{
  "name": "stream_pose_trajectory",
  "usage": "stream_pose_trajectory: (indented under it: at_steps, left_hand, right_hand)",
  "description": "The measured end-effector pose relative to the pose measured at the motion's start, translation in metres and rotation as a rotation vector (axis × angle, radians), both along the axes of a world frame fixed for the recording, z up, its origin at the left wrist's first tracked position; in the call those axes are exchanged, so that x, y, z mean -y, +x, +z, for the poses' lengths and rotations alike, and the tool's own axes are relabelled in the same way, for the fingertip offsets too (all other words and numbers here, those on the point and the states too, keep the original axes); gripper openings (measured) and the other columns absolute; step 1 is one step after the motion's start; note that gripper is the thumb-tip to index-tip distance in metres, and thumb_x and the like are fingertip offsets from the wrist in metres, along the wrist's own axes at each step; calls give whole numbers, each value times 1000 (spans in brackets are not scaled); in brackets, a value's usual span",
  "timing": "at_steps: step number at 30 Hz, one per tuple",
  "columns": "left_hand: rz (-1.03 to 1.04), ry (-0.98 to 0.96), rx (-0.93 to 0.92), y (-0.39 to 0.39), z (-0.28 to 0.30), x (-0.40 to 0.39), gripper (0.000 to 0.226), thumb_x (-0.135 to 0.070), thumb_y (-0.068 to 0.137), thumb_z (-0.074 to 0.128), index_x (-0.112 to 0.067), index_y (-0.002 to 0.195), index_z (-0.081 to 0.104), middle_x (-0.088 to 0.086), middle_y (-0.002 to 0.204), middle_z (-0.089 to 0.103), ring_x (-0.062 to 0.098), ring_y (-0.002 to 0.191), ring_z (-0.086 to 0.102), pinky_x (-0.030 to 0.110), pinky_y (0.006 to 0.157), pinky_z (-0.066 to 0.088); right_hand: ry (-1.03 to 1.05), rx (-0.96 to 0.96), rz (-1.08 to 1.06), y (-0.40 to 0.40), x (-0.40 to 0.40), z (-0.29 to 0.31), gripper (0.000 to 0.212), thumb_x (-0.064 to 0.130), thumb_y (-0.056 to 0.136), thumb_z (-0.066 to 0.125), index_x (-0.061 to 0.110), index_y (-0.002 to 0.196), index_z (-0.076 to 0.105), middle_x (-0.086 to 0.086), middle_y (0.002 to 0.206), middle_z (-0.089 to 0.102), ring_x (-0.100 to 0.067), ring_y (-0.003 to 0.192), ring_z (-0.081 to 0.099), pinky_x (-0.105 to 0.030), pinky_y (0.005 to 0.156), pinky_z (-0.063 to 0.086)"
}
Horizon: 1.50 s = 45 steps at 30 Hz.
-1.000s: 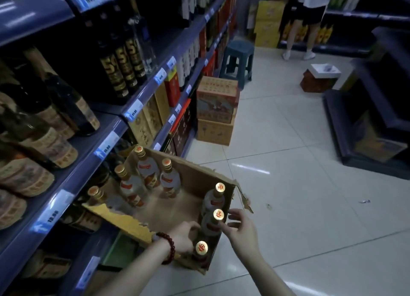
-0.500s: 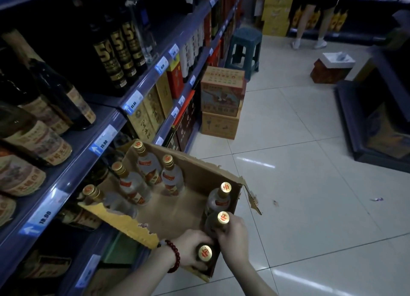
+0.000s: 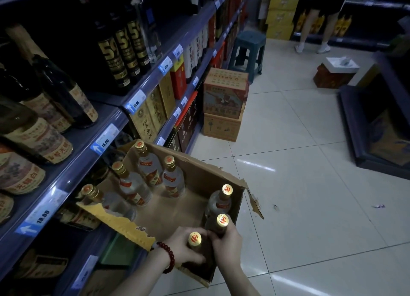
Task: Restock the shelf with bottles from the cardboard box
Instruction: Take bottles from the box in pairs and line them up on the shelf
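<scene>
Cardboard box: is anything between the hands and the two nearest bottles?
Nothing visible. The left hand already wraps the nearest bottle and the right hand the next bottle, both at the cardboard box's near right corner.

The shop looks dim, and the shelf (image 3: 106, 118) on the left is very dark, so the bottles far back are hard to see. The white floor (image 3: 310, 173) is the brightest part. Long shiny streaks of light from above sit on the tiles. The gold caps (image 3: 222, 220) catch the light and glow. The price tags (image 3: 103, 140) shine pale blue. The picture bends at the edges, so the shelf lines curve. The corners are dark and a bit fuzzy. Small writing on labels is too soft to read.
</scene>
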<state>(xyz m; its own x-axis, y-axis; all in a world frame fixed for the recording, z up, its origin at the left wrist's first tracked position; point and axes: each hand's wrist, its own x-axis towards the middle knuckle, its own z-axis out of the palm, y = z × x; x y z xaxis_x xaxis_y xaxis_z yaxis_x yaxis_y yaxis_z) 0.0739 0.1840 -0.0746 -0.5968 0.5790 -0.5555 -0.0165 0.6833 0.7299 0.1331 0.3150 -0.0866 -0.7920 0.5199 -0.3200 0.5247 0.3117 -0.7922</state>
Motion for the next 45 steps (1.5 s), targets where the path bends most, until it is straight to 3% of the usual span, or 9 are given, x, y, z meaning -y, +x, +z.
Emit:
stream_pose_trajectory:
  at_steps: [6, 12, 21, 24, 28, 32, 35, 40, 45]
  left_hand:
    - [261, 41, 77, -4, -4, 6, 28, -29, 73, 79, -45, 91, 65, -20, 104, 64, 2, 103, 58, 13, 84, 42]
    - [301, 7, -23, 2, -1, 8, 27, -43, 63, 81, -40, 87, 72, -17, 103, 70, -2, 103, 60, 23, 98, 47]
    - [399, 85, -215, -22, 72, 37, 31, -43, 62, 80, -39, 93, 74, -22, 106, 69, -9, 104, 59, 19, 98, 44]
    - [457, 108, -352, -31, 118, 54, 26, -38, 69, 79, -35, 95, 75, -24, 102, 68, -11, 99, 58, 11, 91, 42]
    - [558, 171, -482, -29, 178, 82, 34, -48, 61, 77, -35, 93, 76, -21, 101, 72, -8, 99, 62, 16, 93, 43]
    - [718, 208, -655, -11, 239, 110, 36, -56, 54, 70, -42, 87, 75, -25, 91, 74, -12, 92, 64, 12, 87, 47]
    - [924, 227, -834, 8, 281, 131, 26, -49, 54, 69, -40, 78, 76, -26, 84, 73, -11, 84, 66, 14, 83, 51]
    - [1133, 226, -1008, 43, 351, 178, 11, -29, 61, 69, -35, 66, 76, -27, 76, 73, -12, 72, 67, 9, 71, 50]
    - [1250, 149, -1146, 88, 407, 222, 10, -26, 65, 73, -22, 72, 79, -10, 72, 77, -7, 72, 68, 14, 72, 53]
  right_hand:
    - [-49, -41, -33, 4, 0, -10, 29, 20, 82, 73, 22, 109, 66, 7, 97, 73, -13, 94, 67, -33, 86, 56]
    - [15, -55, 105, 9, -6, -4, 38, 12, 81, 73, 25, 115, 63, 9, 98, 72, -8, 93, 66, -8, 77, 46]
    - [146, -115, 296, 1, -12, 48, 52, 19, 80, 72, 23, 128, 53, 0, 108, 72, -22, 101, 67, -19, 79, 46]
    - [190, -183, 369, -8, -7, 83, 48, 22, 82, 70, 19, 127, 52, 4, 110, 70, -19, 106, 65, -11, 80, 41]
    - [215, -301, 445, -23, 6, 145, 38, 16, 83, 70, 26, 114, 50, 24, 84, 54, -16, 95, 64, 4, 69, 35]
    - [226, -505, 530, -38, 29, 209, 26, 19, 83, 70, 32, 99, 54, 26, 69, 63, 5, 76, 64, 1, 62, 37]
    - [186, -651, 568, -49, 53, 254, 28, 15, 80, 74, 32, 93, 55, 38, 78, 64, 11, 71, 63, -2, 60, 41]
    - [202, -791, 636, -62, 112, 326, 24, 13, 75, 78, 13, 95, 65, 9, 60, 68, -22, 72, 73, -17, 65, 43]
    - [128, -1002, 823, -50, 169, 400, 15, 18, 81, 72, 20, 92, 63, 19, 74, 64, 10, 67, 58, 0, 63, 40]
